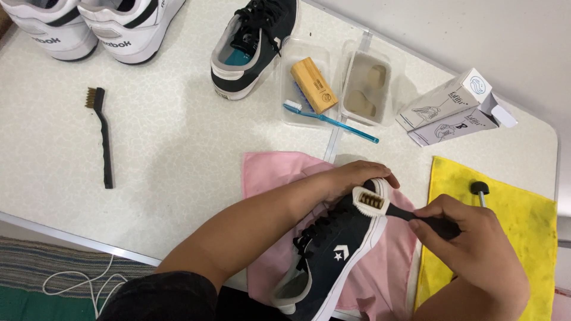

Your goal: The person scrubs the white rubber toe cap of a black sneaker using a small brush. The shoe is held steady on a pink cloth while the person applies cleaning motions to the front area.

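My left hand (pixel 351 178) grips the toe of a black sneaker with a white sole (pixel 333 255), holding it tilted on its side over a pink cloth (pixel 273 169). My right hand (pixel 470 244) is closed on the black handle of a small brush (pixel 380 204). The brush's white head with brown bristles rests against the white toe edge of the sneaker, right beside my left fingers.
A yellow cloth (pixel 517 226) lies at the right with a black-tipped tool (pixel 479 190) on it. Behind are a clear tray (pixel 297 113) with a wooden brush (pixel 313 84) and blue toothbrush (pixel 333 122), a clear tub (pixel 366 86), two small boxes (pixel 452 107), another black sneaker (pixel 253 44), white sneakers (pixel 89 27) and a black wire brush (pixel 102 134).
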